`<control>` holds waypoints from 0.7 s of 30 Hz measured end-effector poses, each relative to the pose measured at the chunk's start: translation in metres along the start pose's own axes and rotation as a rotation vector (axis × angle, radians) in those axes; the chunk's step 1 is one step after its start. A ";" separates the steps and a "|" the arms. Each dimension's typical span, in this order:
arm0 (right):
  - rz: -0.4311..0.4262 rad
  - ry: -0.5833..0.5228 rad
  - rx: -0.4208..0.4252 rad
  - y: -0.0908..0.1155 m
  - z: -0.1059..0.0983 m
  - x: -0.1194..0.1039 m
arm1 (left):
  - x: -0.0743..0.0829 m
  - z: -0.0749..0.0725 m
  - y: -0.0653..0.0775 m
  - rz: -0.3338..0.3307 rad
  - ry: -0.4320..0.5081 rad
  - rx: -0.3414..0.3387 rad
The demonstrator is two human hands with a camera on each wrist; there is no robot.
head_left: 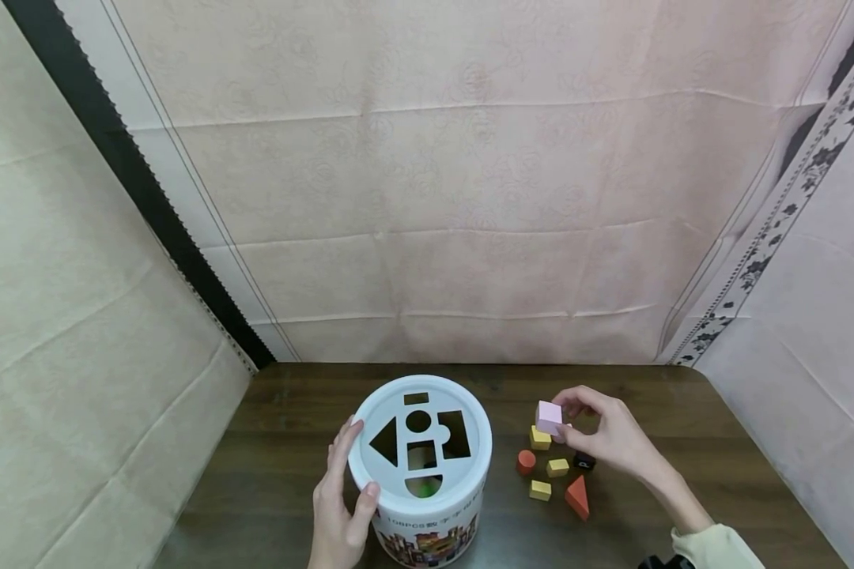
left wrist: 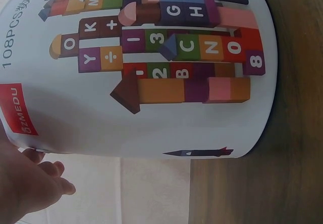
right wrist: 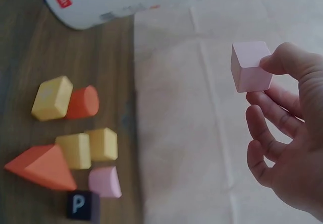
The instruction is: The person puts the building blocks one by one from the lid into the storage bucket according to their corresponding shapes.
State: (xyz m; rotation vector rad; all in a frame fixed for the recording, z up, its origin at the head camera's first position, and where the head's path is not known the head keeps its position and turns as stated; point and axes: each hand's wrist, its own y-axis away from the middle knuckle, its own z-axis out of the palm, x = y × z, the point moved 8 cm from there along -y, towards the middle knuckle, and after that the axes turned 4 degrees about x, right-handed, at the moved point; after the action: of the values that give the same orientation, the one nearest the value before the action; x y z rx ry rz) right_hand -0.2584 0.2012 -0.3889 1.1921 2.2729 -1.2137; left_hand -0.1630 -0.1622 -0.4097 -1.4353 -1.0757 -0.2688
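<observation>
Pink cube [head_left: 549,416] right of bucket [head_left: 434,514], pinched by right hand [head_left: 605,433]; left hand [head_left: 340,499] rests spread against bucket's left side, pressure hard to tell. Best keep pinch light, cube level, bucket steady.

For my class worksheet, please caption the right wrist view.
The right hand pinches a pink cube while yellow blocks and a black block marked P rest on the table.

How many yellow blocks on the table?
3 in view: far block, below the held pink cube in the head view; middle block, right of the red cylinder; near block, left of the red wedge. The tub could hide more.
</observation>
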 end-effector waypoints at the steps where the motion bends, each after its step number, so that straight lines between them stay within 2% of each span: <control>1: -0.011 -0.001 0.004 -0.001 -0.001 -0.005 | 0.000 0.000 0.000 0.001 0.000 0.000; 7: -0.069 -0.029 0.020 -0.008 -0.004 -0.029 | -0.001 0.000 0.000 -0.009 -0.001 -0.001; 14: -0.152 -0.058 0.025 -0.012 -0.002 -0.055 | 0.001 0.000 0.001 0.030 0.004 0.004; 21: -0.178 -0.082 0.015 -0.018 0.004 -0.076 | 0.001 0.000 0.001 0.039 0.006 0.008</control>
State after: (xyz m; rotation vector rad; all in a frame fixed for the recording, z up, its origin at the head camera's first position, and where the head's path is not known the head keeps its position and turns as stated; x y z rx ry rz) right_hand -0.2264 0.1525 -0.3365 0.9435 2.3529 -1.3188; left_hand -0.1616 -0.1620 -0.4096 -1.4456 -1.0416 -0.2403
